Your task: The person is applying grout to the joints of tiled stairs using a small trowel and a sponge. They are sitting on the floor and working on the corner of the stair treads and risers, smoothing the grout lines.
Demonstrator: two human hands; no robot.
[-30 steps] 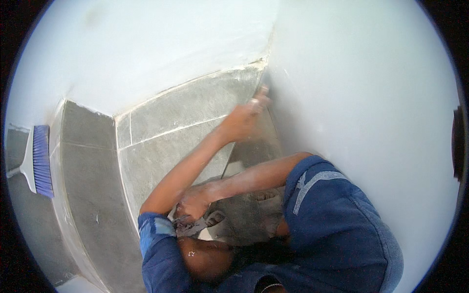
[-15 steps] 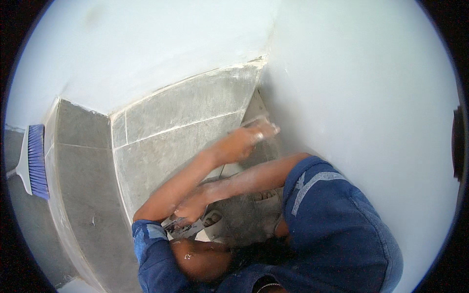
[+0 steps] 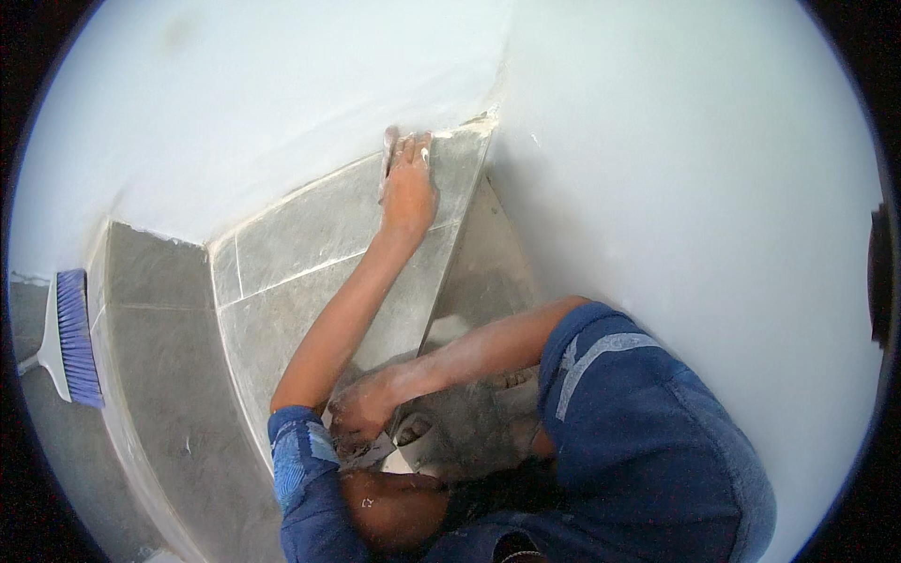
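Note:
My left hand [image 3: 410,192] reaches up to the seam where grey tiles [image 3: 319,220] meet the white wall [image 3: 310,94]. Its fingers are smeared white and press a thin flat spreader [image 3: 388,159] against that seam; mostly its edge shows. My right hand [image 3: 366,408] is low, beside my left elbow, with its fingers curled downward. A pale, smeared flat surface [image 3: 374,452] shows just under it; whether the hand grips this is hidden by the fingers and my left arm.
A broom head [image 3: 77,338] with purple bristles leans at the far left, beside a tiled ledge [image 3: 160,347]. A smooth pale wall [image 3: 676,188] rises close on my right. My feet [image 3: 413,432] are on the grey floor below, partly hidden by my arms.
My left hand has moved up and left with the spreader, from near the right wall to the top edge of the tiles. My right hand stays low, near my left elbow.

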